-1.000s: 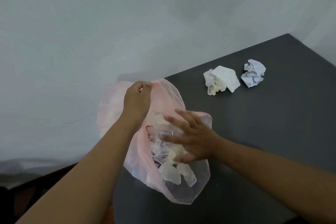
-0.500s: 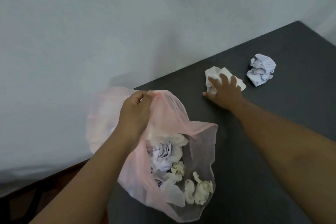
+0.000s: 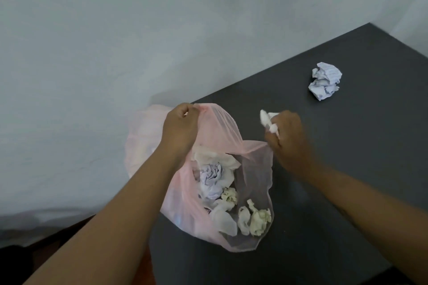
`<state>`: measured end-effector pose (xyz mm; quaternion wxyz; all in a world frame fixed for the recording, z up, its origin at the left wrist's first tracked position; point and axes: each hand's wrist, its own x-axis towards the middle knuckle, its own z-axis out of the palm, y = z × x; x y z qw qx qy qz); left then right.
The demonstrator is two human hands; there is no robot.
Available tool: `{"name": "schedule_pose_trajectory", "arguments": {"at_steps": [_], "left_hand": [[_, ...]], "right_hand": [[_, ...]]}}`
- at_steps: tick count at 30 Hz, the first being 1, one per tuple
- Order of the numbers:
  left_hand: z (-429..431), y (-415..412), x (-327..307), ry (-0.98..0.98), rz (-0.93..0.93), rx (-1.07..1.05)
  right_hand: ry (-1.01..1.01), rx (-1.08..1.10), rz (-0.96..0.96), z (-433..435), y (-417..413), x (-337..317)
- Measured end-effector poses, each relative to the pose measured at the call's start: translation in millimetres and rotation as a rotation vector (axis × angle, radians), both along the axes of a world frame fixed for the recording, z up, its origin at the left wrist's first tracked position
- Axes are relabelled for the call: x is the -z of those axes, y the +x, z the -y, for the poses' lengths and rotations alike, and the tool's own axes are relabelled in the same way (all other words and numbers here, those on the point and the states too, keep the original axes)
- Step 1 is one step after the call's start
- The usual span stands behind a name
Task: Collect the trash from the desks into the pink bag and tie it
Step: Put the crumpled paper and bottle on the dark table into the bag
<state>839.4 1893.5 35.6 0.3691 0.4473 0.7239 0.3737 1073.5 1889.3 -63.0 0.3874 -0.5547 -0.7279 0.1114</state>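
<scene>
Pink and thin, the bag sits at the near left edge of the dark desk, and the left hand pinches its top rim up so the mouth gapes — white scrunched papers lie inside. The right hand is curled tight round a white tissue just beside the bag's mouth. One more crumpled paper ball lies well apart — far back on the desk.

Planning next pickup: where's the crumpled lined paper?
The crumpled paper lies alone on the dark desk, upper right in the head view, beyond the right hand.
</scene>
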Motion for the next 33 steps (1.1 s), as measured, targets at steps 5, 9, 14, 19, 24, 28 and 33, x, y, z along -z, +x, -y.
{"name": "schedule_pose_trajectory", "arguments": {"at_steps": [5,9,14,19,24,28,33], "left_hand": [[13.2,11.2,-4.6,0.092,-0.018,0.0],[24.5,17.1,-9.3,0.118,-0.047,0.038],[27.9,18.8,-16.3,0.127,-0.127,0.078],[15.1,16.6,-11.1,0.152,-0.075,0.051],[-3.5,19.7,-0.4,0.123,-0.061,0.075],[-15.3,18.4,3.1,0.093,-0.045,0.095],[-28.2,12.9,11.8,0.066,-0.07,0.131]], "right_hand": [[0.142,-0.336,0.065,75.8,-68.9,1.9],[0.052,-0.474,0.443,73.7,-119.1,30.5],[0.008,-0.527,0.615,69.3,-121.4,52.3],[0.187,-0.501,0.415,44.0,-64.0,25.2],[0.18,-0.037,0.306,-23.9,17.1,1.9],[-0.165,0.289,0.456,-88.0,81.2,14.5],[-0.476,0.406,0.47,-137.3,130.6,40.0]]}}
